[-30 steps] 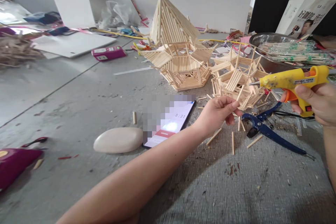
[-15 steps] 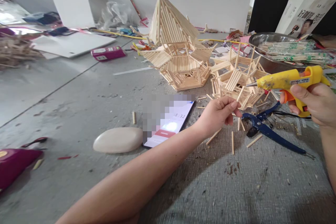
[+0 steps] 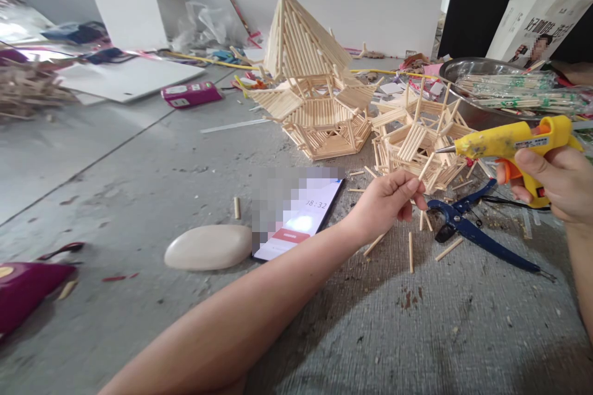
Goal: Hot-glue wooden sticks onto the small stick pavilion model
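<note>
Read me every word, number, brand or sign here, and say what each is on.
"8:32": smartphone screen, leading digit partly hidden.
"好咖啡", it seems: white tote bag; rest unclear.
Too small or blurred: labels on yellow glue gun and magenta packet, red screen button, green print on chopstick wrappers.

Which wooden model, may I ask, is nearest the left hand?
The rightmost pale wooden frame with bare uprights; the hexagonal wooden model and pointed wooden roof stand farther.

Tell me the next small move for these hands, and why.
Probably squeeze the orange trigger of the yellow plastic glue gun lightly: the right hand grips it, and its pointed metal nozzle appears close to the upper end of the short pale wooden stick pinched in the left hand.
</note>
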`<state>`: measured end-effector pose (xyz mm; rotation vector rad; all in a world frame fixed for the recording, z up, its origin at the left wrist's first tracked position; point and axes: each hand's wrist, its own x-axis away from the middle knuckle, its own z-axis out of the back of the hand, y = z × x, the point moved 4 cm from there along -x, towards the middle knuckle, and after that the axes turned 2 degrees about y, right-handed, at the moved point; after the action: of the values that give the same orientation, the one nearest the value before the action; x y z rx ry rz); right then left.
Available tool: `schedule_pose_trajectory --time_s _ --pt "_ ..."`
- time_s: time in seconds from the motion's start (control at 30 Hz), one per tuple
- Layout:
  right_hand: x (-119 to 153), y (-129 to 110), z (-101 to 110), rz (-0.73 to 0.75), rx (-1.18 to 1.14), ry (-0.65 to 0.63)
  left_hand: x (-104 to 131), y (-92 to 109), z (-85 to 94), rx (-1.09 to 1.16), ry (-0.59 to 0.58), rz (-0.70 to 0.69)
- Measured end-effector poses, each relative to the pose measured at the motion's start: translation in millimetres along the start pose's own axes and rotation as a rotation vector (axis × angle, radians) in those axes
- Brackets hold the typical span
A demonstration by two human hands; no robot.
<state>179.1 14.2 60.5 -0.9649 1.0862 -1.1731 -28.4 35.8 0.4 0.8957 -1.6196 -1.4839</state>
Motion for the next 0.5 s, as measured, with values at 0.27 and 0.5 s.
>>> schedule_pose_trajectory --time_s 0.27,0.5 --pt "1.5 1.4 2.8 -0.024 -0.006 0.006 1.0 0.4 -1.0 0.015 -0.008 0.002" --pt "0.5 1.3 1.2 -0.027 0.004 -0.006 1.4 0.3 -0.5 0.001 -0.016 0.004"
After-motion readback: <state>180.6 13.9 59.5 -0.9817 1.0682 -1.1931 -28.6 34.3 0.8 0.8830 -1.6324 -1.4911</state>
